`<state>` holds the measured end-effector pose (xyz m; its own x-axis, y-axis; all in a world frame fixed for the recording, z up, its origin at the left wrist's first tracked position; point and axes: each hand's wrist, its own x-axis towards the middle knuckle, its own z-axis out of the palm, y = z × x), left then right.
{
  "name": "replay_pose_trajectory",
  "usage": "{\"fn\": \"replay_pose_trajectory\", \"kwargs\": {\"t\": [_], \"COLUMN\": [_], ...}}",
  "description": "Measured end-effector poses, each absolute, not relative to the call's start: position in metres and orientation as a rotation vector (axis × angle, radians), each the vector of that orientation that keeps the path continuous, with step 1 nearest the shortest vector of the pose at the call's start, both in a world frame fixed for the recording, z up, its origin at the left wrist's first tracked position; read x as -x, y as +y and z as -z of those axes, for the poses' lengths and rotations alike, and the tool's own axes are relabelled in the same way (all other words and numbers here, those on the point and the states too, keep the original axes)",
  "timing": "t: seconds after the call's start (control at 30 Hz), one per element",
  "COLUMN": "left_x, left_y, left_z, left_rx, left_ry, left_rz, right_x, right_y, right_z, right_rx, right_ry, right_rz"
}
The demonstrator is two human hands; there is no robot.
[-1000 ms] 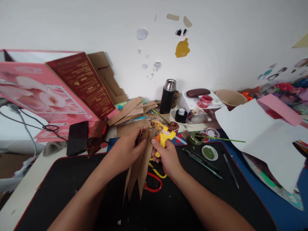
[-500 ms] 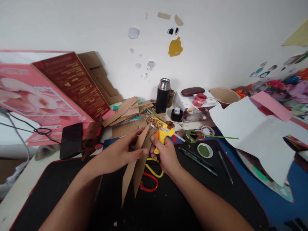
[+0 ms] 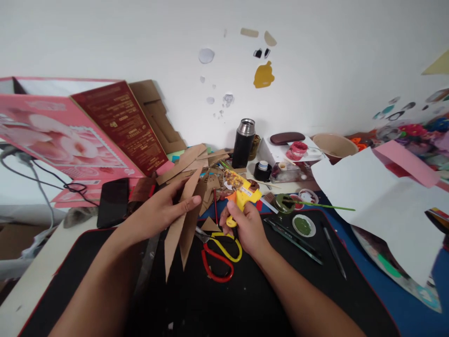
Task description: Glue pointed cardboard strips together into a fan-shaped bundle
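My left hand pinches a bundle of long pointed brown cardboard strips, holding them above the black mat with their tips pointing down. My right hand is closed around the handle of a yellow glue gun, whose nozzle points left toward the strips. The gun and the strips are a short way apart. Red and yellow scissors lie on the mat just below both hands. A small cardboard triangle lies beside the scissors.
Pink boxes and a dark phone stand at the left. Loose cardboard pieces, a black flask, paint pots, a green stick and pens crowd the back and right. White paper overhangs the right side.
My left hand has carried the cardboard strips to the left, away from the glue gun, uncovering the scissors. My right hand with the gun has stayed nearly in place.
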<state>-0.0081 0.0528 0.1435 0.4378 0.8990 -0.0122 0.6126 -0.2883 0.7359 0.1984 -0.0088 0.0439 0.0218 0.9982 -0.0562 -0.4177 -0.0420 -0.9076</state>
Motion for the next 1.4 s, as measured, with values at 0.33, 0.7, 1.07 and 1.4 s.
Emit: {"fn": "replay_pose_trajectory", "kwargs": {"t": [0.33,0.7,1.07,1.4], "left_x": [0.011,0.01,0.013,0.013], "left_y": [0.054,0.052,0.047,0.046], "left_z": [-0.136,-0.139,-0.138,-0.142], "left_rx": [-1.948,-1.997,-2.025,-2.026], "left_ry": [1.205,1.23,1.301,1.327], "left_rz": [-0.535,-0.507,-0.496,-0.46], "right_x": [-0.196,-0.195,-0.192,-0.193], "right_y": [-0.015,-0.016,-0.022,-0.022], "right_z": [-0.051,-0.061,-0.048,-0.041], "right_rx": [0.887,1.098,1.212,1.195], "right_ry": [-0.91,-0.906,-0.944,-1.033], "right_rz": [-1.512,-1.343,-1.254,-1.206]}}
